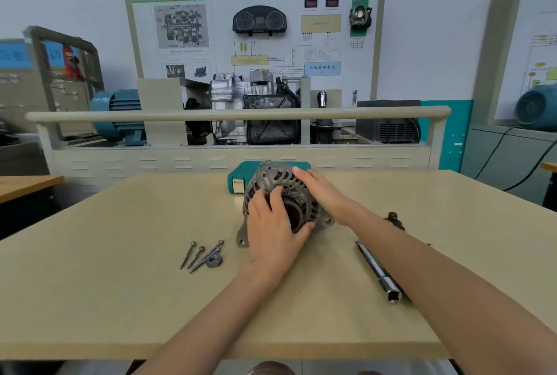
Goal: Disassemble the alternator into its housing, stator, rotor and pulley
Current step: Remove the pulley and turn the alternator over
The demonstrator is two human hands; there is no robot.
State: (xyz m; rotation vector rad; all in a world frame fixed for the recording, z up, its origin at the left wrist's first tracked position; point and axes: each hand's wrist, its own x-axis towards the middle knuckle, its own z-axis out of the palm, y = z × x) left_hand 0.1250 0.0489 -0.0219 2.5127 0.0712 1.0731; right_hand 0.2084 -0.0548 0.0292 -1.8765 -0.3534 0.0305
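The alternator [283, 203] stands on the beige table [120, 254], just in front of a teal case [238, 177]. The left hand [274, 224] reaches in from below, its fingers [275, 194] and thumb curled around the dark pulley [297, 216] at the near face. The right hand [321, 190] comes from the right side — its fingers lie straight and together, resting flat on the upper housing. Three long bolts [199, 254] and a nut [214, 260] lie at the left, and a socket extension bar [378, 272] lies at the right.
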